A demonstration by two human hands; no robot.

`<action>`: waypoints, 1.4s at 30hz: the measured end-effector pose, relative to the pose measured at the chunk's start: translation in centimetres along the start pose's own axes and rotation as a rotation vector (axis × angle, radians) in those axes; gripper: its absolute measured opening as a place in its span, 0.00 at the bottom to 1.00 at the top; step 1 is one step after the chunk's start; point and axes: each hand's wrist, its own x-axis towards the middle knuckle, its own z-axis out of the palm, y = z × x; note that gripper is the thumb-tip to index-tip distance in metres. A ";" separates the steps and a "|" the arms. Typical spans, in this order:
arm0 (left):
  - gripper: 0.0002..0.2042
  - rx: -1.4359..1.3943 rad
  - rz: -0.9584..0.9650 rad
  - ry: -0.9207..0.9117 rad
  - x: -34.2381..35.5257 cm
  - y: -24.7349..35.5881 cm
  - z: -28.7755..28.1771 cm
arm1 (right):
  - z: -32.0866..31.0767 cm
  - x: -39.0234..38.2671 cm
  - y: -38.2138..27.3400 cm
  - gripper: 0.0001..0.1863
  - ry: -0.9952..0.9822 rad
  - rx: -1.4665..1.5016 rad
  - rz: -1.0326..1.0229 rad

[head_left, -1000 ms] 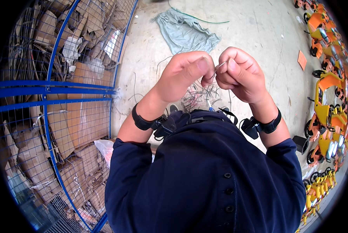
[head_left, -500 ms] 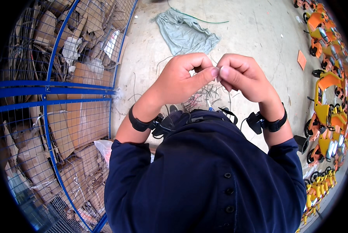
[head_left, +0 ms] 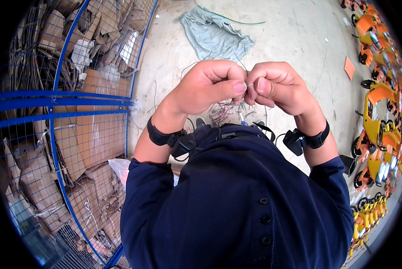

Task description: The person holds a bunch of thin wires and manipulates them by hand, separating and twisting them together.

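Silvery thin wire (head_left: 250, 84) spans the small gap between your two hands, at the middle of the view. Your left hand (head_left: 210, 87) pinches one side of it between thumb and curled forefinger, and your right hand (head_left: 279, 87) pinches the other side the same way, its remaining fingers folded underneath. Half a second ago your thumb tips almost met and the wire hardly showed; now they stand a little apart, so a short length lies bare between the grips, and it looks as though both hands have hold of it. A fine dark line (head_left: 240, 61) rises just above your fingertips, and whether it joins that wire cannot be told from here. Black wrist straps (head_left: 160, 135) sit on both your forearms, and below your fingers a tangle of wire offcuts (head_left: 223, 115) lies on the concrete floor (head_left: 295, 40). Farther out, a crumpled grey-green sheet (head_left: 212, 36) lies beside a green cord (head_left: 239, 22); to your left stands a blue mesh cage (head_left: 21, 105) packed with flattened cardboard (head_left: 95, 121), and to your right are rows of small orange and yellow bikes (head_left: 373, 121), with a flat orange piece (head_left: 349, 68) near them
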 end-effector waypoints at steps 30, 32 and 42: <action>0.13 0.495 0.146 0.076 0.7 -0.1 -0.2 | -0.3 -0.6 1.1 0.14 0.078 0.152 -0.062; 0.13 0.547 0.139 0.133 0.9 -0.3 0.3 | 0.0 -0.7 0.9 0.13 0.106 0.094 -0.036; 0.11 0.810 0.079 0.176 0.6 0.1 0.3 | 0.7 -1.0 -1.1 0.06 0.180 -0.871 -0.097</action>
